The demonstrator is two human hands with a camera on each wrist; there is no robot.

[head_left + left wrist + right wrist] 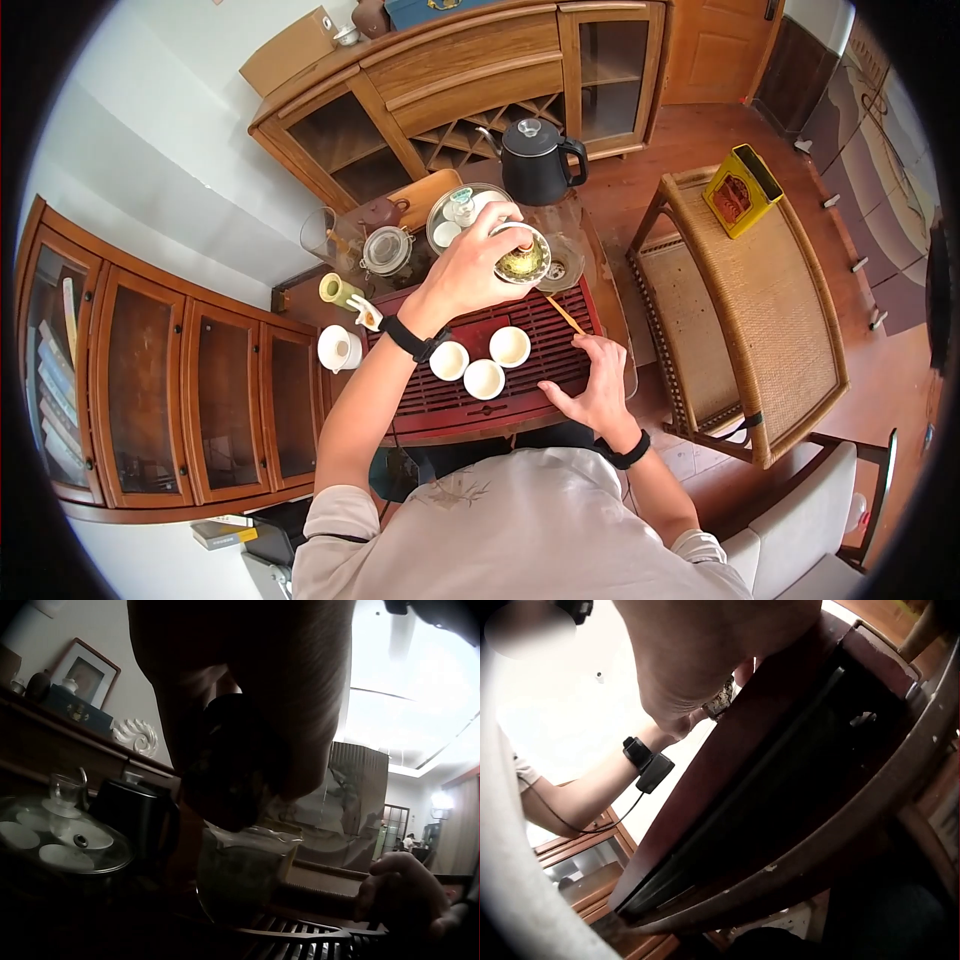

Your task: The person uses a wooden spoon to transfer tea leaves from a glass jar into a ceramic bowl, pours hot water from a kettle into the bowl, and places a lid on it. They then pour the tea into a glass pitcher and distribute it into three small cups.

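My left hand [470, 262] grips a glass gaiwan [522, 264] by its rim, a finger on top at the lid. Green tea leaves show inside, and the bowl is over the far part of the slatted tea tray [540, 385]. The left wrist view shows the glass gaiwan [240, 874] dimly below the dark fingers. My right hand [598, 385] rests at the tray's right edge, thumb spread from the fingers. Its fingertips are right at the near end of a thin orange-brown stick [565, 313]. Three white cups [484, 380] stand together on the tray.
A black kettle [540, 165] stands at the back. Beyond the tray are a glass jar [388, 250], a clear-covered dish [440, 210] and a metal strainer [565, 268]. To the left stand a white pitcher [338, 349] and a green bamboo holder [338, 290]. A wicker stand [780, 310] is at right.
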